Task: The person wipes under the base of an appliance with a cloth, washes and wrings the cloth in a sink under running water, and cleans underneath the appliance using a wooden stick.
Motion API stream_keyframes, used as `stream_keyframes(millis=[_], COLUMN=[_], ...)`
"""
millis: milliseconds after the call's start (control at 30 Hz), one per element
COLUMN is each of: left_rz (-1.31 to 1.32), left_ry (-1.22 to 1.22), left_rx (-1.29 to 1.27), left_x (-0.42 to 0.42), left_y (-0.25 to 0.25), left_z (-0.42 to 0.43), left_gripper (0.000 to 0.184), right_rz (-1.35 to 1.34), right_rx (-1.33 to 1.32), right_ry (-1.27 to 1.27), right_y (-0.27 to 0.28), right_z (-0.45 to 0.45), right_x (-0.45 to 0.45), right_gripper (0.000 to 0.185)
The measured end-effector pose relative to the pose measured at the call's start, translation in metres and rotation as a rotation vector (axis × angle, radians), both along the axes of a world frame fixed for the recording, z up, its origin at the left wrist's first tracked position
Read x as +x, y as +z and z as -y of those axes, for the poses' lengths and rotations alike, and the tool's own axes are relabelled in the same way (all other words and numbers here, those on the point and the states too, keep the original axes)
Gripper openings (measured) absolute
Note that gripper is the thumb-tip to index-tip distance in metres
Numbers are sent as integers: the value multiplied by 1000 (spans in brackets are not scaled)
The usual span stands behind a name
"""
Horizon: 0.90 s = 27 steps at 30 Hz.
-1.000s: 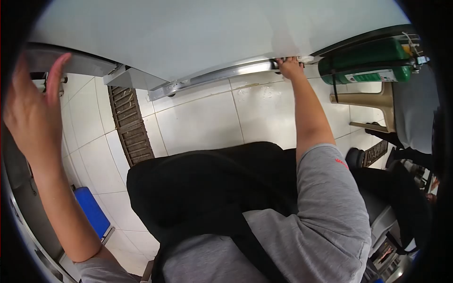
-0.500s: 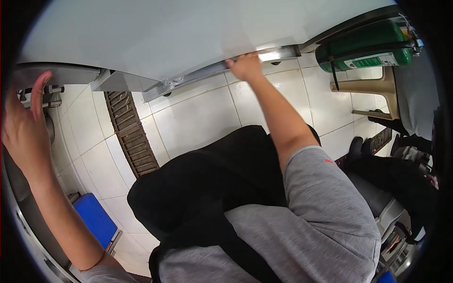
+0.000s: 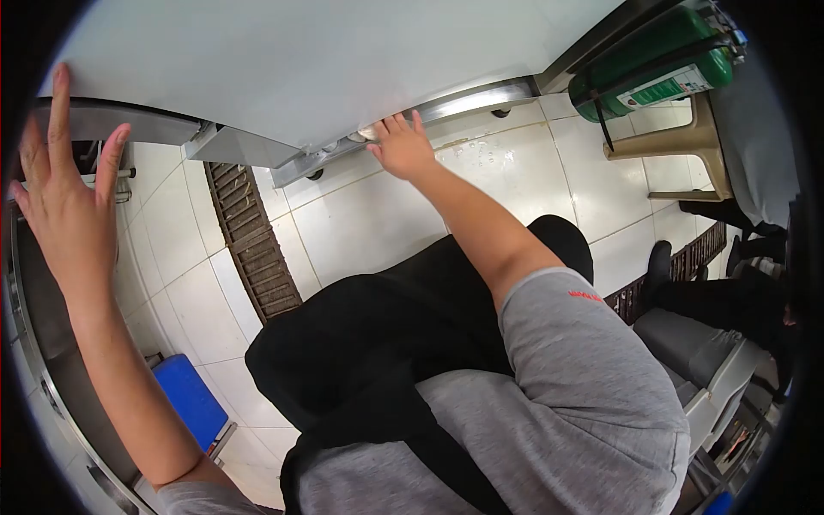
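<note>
Before me stands a large pale grey panel with a metal lower rail. My right hand is at the panel's bottom edge, its fingers stretched out and apart against the rail. A small pale patch shows beside its fingertips; I cannot tell whether it is an object or a reflection. My left hand is raised at the far left with its fingers spread, one fingertip at or near the panel's left edge. Nothing shows in it; its palm side is hidden.
A green cylinder hangs at the upper right, above a beige plastic stool. Floor grates run between white tiles, with water drops near the rail. A blue seat is at lower left. Another person's dark-clad leg shows at right.
My right hand has moved left along the panel's bottom edge. My left hand has risen and its fingers have spread. The view has shifted slightly.
</note>
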<state>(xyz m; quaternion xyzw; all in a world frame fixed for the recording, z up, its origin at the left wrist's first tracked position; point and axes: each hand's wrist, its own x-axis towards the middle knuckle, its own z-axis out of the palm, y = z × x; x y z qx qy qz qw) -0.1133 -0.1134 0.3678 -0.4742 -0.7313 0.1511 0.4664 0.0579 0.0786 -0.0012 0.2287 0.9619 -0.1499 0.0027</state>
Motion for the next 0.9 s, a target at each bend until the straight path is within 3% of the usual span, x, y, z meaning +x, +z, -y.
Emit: stream_keyframes(millis=[67, 100, 233, 367, 433, 667, 900], left_rz=[22, 36, 46, 37, 45, 36, 77], left_ry=[-102, -174, -165, -151, -143, -124, -153], left_rx=[59, 86, 65, 55, 40, 32, 37], left_x=[8, 9, 10, 11, 13, 14, 13], left_y=[-4, -4, -3, -2, -2, -3, -4], left_z=[-6, -7, -5, -5, -4, -5, -5], left_gripper=[64, 64, 61, 59, 59, 58, 58], right_rz=[-48, -50, 72, 176, 154, 198, 128], right_rx=[77, 49, 43, -110, -136, -127, 60], right_ry=[-87, 11, 227, 178, -4, -239, -586], right_y=[-5, -5, 2, -3, -12, -22, -31], right_z=[5, 6, -19, -52, -66, -119, -131], right_x=[13, 18, 3, -13, -18, -3, 26], right_gripper=[53, 52, 49, 49, 50, 54, 55])
